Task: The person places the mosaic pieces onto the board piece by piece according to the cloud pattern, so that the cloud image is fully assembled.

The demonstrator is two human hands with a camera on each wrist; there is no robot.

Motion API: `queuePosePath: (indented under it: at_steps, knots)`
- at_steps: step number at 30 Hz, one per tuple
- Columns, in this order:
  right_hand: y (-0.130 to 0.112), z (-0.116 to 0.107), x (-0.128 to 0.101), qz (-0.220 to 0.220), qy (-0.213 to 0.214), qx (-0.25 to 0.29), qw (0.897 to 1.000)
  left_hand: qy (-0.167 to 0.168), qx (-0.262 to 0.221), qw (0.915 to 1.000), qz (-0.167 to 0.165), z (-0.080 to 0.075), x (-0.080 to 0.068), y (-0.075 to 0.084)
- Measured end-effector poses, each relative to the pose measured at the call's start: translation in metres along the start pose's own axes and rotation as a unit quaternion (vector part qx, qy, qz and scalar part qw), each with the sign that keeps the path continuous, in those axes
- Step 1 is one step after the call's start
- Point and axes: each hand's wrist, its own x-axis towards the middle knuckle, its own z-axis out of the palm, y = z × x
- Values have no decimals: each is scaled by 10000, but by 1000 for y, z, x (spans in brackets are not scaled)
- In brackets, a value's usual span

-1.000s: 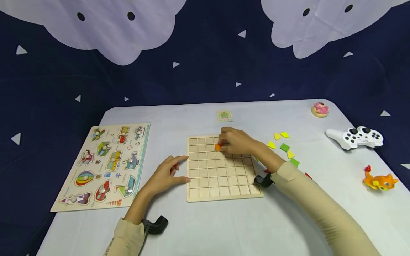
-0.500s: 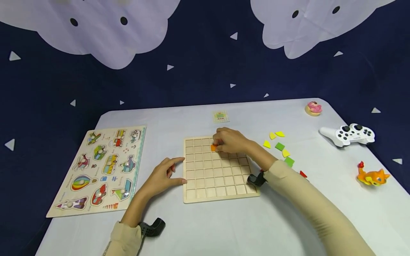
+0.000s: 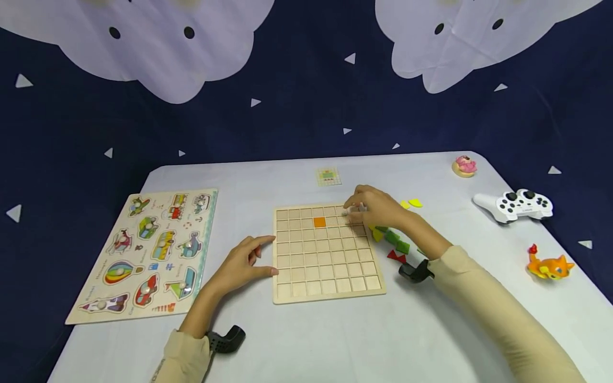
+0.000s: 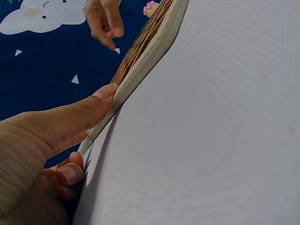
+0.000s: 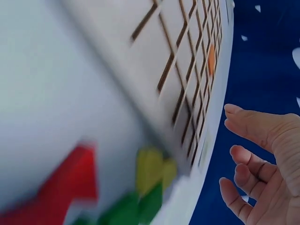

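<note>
A square wooden grid board [image 3: 328,254] lies on the table, with one orange square tile [image 3: 319,222] in a cell of its second row from the back. My left hand [image 3: 245,261] touches the board's left edge with thumb and index finger spread apart. In the left wrist view, the left thumb [image 4: 96,105] rests against the board's side, other fingers loosely bent below. My right hand [image 3: 377,206] is over the board's far right corner, holding nothing; its fingers are loosely bent in the right wrist view. Green tiles [image 3: 391,237], yellow pieces [image 3: 377,233] and red triangles [image 3: 396,256] lie right of the board.
A wooden vehicle puzzle [image 3: 148,255] lies at the left. Behind the board is a small pattern card [image 3: 328,176]. On the right are a white game controller [image 3: 514,206], an orange toy figure [image 3: 551,267] and a pink toy on a round base [image 3: 464,166].
My right hand has let go of the orange tile, which now lies in its cell, and has moved right to the board's edge. The left hand stays at the left edge.
</note>
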Motion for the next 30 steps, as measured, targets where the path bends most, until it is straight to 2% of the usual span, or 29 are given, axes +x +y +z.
queuePosePath:
  at_steps: [8, 14, 20, 30]
  knots:
    - [32, -16, -35, 556, 137, -266, 9980, -17, -5, 10000, 3, 0, 1, 0]
    - [48, -17, -56, 885, 147, -319, 9955, -15, -22, 10000, 24, 0, 0, -1]
    - [54, -8, -58, 708, 228, -175, 9971, 36, -50, 10000, 40, 0, 0, 0]
    - [46, -2, -48, 321, 236, -95, 9992, 63, -107, 9999, 72, 1, 0, -1]
